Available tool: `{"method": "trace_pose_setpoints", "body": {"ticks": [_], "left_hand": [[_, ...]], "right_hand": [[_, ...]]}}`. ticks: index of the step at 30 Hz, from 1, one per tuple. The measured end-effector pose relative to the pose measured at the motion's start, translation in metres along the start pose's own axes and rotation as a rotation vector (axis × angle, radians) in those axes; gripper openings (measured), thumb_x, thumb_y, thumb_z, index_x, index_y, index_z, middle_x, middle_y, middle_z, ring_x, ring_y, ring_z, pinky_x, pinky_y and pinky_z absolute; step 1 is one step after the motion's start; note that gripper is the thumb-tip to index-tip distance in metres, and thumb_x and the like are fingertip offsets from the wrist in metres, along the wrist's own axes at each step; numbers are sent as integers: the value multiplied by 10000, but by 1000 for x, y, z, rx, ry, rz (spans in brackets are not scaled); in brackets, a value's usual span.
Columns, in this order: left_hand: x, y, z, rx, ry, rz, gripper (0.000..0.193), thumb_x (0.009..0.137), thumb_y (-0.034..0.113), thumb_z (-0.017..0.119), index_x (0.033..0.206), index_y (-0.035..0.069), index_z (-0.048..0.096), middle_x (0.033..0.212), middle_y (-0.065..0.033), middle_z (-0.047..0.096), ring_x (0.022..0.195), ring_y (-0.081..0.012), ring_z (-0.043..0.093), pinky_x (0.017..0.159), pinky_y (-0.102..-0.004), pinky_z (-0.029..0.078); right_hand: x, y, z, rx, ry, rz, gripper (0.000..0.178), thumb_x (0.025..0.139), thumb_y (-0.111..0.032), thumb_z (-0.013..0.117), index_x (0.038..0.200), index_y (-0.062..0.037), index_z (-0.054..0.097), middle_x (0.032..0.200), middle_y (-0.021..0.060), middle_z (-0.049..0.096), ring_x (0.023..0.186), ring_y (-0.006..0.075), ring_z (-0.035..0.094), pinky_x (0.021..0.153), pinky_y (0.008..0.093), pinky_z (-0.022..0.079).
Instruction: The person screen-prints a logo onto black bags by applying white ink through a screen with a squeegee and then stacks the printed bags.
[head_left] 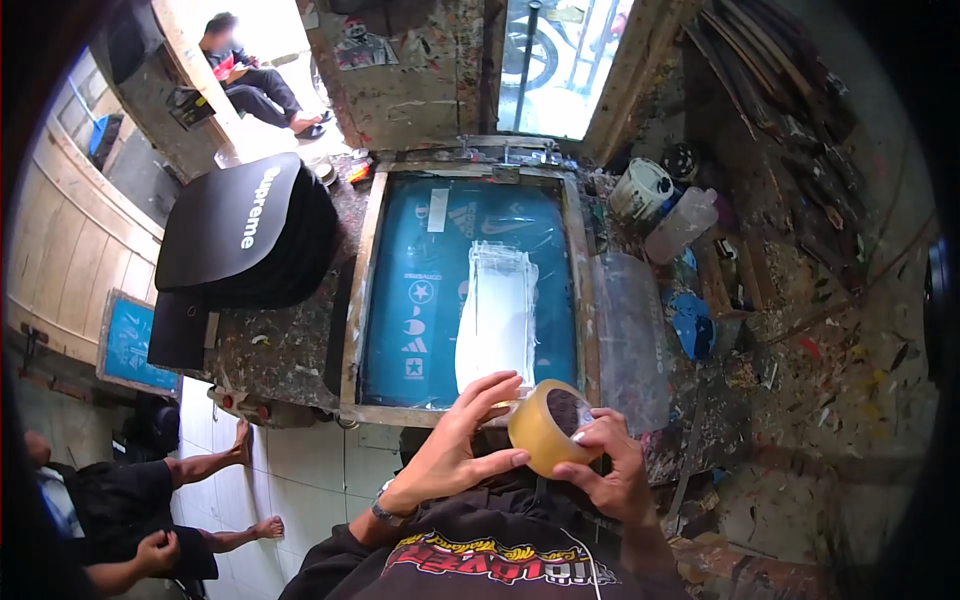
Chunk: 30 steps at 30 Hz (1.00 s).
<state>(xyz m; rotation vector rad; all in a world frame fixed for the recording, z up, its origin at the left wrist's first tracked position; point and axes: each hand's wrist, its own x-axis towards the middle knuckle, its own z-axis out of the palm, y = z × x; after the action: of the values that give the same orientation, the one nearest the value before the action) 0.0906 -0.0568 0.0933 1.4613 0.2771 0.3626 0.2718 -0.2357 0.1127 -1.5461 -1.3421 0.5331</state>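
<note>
A roll of brownish packing tape [540, 437] is gripped by my right hand [612, 462], with the thumb below and fingers over its far side and core. My left hand [465, 445] comes up beside it, fingers stretched and apart, the thumb reaching the roll's side. Between those fingers and the roll shows a short yellowish bit of tape; I cannot tell whether it is stuck to them. Just beyond my hands lies a wood-framed printing screen [400, 270] with teal mesh and several stencil designs. A white patch [495, 330] covers part of its middle.
Black printed sheets [240, 230] are stacked left of the screen. To the right are a white tub [641, 190], a cloudy plastic bottle [683, 226] and a clear sheet [630, 340]. One person [130, 510] sits at lower left, another [250, 75] in the far doorway.
</note>
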Motion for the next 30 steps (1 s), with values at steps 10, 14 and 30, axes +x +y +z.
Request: {"method": "trace_pose_setpoints", "body": {"ticks": [10,14,30], "left_hand": [[-1,-2,19,375,133,-29,720,842,196,861,1451,-4,533,1490,-180,497,1353,-304,545,1088,-414,500],[5,3,21,459,201,66,698,824,228,872,1403,-18,569,1419,-194,567,1284,-330,606,1039,-398,523],[32,-21,-4,-181,-132,-192,707,871,105,849,1371,50,352,1151,-175,712,1073,-190,689,929,-326,567]], "right_hand": [[-2,14,35,77,185,306,324,875,-220,822,1017,13,648,1007,201,670,963,346,665,873,413,519],[-5,25,38,89,252,231,325,878,-198,814,1038,13,625,1028,203,664,1001,363,655,935,433,502],[-27,81,66,-467,428,-245,319,929,-201,675,1131,46,686,1074,250,714,1047,433,697,1029,619,489]]}}
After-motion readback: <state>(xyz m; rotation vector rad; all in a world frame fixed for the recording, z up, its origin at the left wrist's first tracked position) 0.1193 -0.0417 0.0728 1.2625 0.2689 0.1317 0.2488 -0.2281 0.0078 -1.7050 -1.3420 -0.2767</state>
